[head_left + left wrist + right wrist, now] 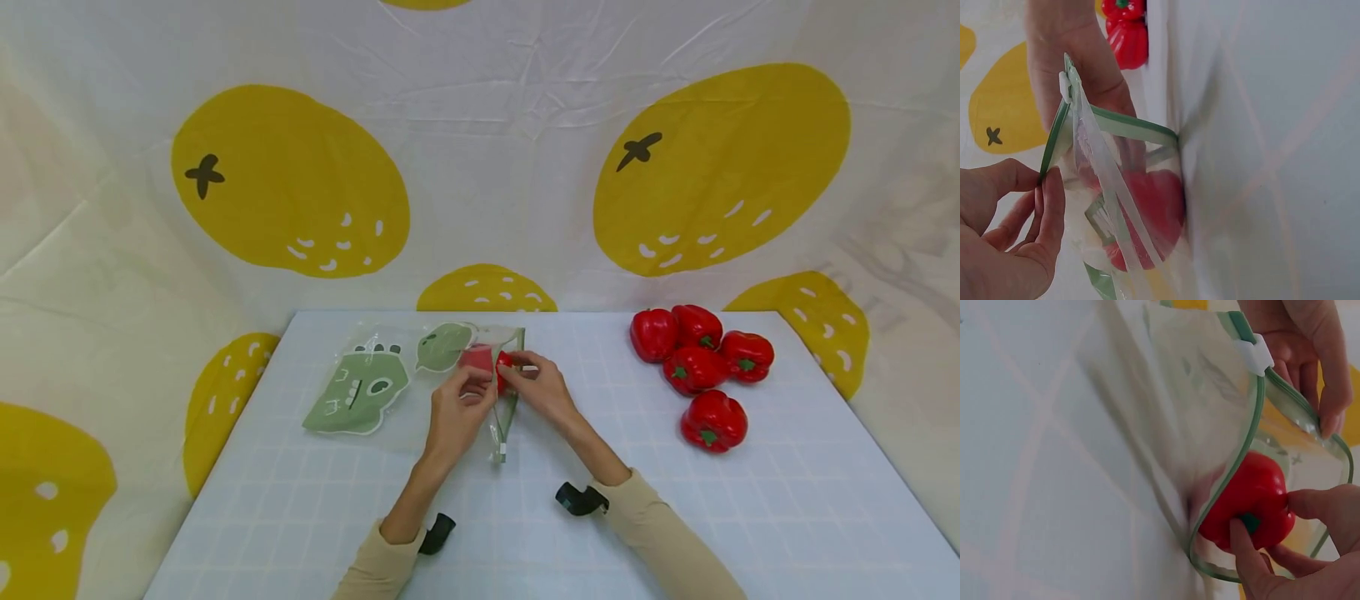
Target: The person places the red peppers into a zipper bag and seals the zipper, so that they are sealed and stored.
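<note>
A clear slider zip bag [363, 393] with green cartoon prints lies on the table, its green-edged mouth to the right. The left hand [457, 417] pinches the upper rim of that mouth between thumb and fingers, holding it apart from the lower edge. At the opening, the right hand [546, 390] grips a red bell pepper [1250, 503] with a green stem end, thumb and fingertips on its sides. Part of this pepper shows duller through the plastic in the head view. The white slider [1257, 355] sits at one end of the zip.
Several more red bell peppers [696, 370] form a cluster on the right side of the table [600, 550], one [714, 422] slightly nearer the person. Behind stands a pale cloth [495, 192] printed with yellow fruit. Each wrist carries a black camera mount [581, 498].
</note>
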Action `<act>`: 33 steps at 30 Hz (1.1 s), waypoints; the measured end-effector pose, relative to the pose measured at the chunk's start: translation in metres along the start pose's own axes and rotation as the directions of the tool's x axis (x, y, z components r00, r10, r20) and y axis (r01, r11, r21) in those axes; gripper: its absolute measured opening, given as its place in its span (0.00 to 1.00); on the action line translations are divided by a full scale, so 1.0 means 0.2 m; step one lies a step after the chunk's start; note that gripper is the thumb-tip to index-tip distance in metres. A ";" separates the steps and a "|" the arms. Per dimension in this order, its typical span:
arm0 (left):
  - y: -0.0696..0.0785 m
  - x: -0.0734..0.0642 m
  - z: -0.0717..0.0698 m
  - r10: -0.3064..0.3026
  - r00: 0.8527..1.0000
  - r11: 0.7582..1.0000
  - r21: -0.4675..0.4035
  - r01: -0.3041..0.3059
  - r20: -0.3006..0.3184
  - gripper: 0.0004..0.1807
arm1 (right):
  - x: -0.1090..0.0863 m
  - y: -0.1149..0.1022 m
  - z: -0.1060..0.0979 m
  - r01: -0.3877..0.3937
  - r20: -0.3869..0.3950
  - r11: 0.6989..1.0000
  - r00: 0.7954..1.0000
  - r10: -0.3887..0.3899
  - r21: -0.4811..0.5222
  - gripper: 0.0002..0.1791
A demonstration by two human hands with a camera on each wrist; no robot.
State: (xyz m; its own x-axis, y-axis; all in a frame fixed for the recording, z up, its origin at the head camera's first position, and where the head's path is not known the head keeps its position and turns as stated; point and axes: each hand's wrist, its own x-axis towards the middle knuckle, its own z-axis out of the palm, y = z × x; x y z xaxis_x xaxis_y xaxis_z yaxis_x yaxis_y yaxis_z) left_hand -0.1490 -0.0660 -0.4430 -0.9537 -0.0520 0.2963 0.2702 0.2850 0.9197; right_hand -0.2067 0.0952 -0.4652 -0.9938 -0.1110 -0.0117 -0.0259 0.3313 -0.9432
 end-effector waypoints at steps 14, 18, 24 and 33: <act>0.00 -0.02 -0.01 0.033 0.999 0.998 0.059 -0.035 0.042 0.09 | 0.05 -0.01 0.08 -0.004 0.017 0.978 1.000 0.000 0.209 0.18; 0.00 -0.03 -0.01 0.060 0.996 0.993 0.103 -0.066 0.060 0.10 | 0.06 0.00 0.09 0.001 -0.020 0.979 1.000 0.003 0.202 0.15; 0.00 -0.05 0.00 0.070 0.997 0.991 0.108 -0.075 0.045 0.09 | 0.05 0.00 0.11 -0.006 -0.019 0.969 1.000 0.011 0.245 0.16; -0.02 -0.06 0.00 0.135 0.991 0.989 0.068 -0.133 -0.017 0.06 | 0.08 -0.01 0.15 0.023 -0.039 0.988 0.999 -0.017 0.153 0.17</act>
State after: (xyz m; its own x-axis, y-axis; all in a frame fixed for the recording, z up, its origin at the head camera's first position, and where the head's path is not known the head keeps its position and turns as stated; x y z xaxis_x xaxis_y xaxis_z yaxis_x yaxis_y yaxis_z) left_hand -0.1393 -0.0670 -0.4491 -0.9062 -0.0297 0.4219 0.3853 0.3534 0.8524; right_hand -0.2187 0.0648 -0.4726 -0.9967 -0.0796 0.0171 -0.0313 0.1812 -0.9830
